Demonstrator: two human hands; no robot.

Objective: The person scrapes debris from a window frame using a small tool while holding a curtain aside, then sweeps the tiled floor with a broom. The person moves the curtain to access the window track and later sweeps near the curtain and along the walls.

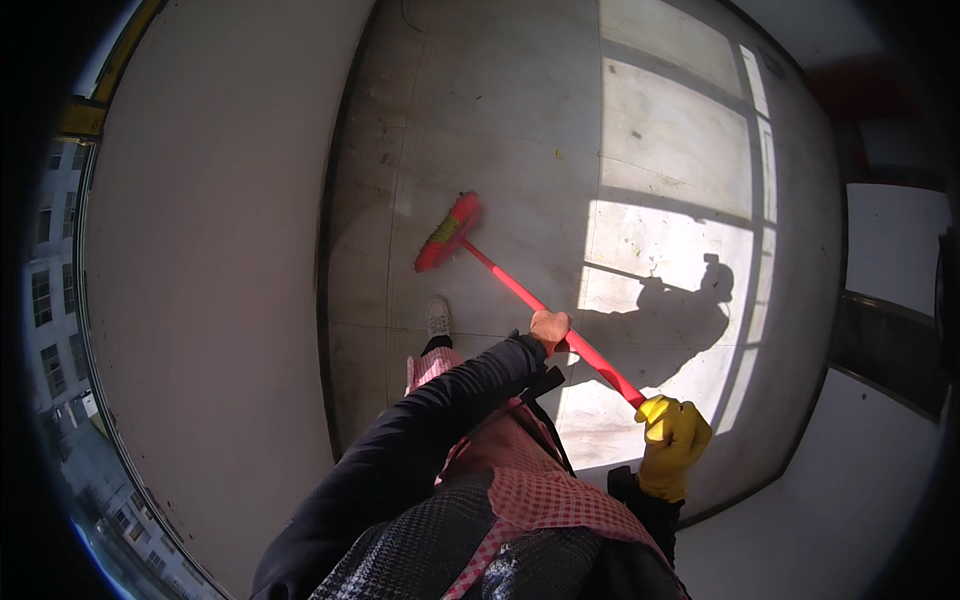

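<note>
A broom with a long red handle (512,284) slants across the floor in front of me. Its red head with a yellow-green middle band (448,234) rests on the floor ahead, left of centre. Bare, my left hand (549,329) is wrapped round the middle of the handle. My right hand (674,440), in a yellow glove, is closed round the handle's upper end at the lower right. The fingers' undersides are partly hidden on both hands.
Small bits of debris (558,155) lie on the pale tiled floor (480,130). A wall (220,250) with a window beyond it stands at the left. Sunlight casts window-frame shadows and my own shadow at the right. My shoe (438,316) is behind the broom head.
</note>
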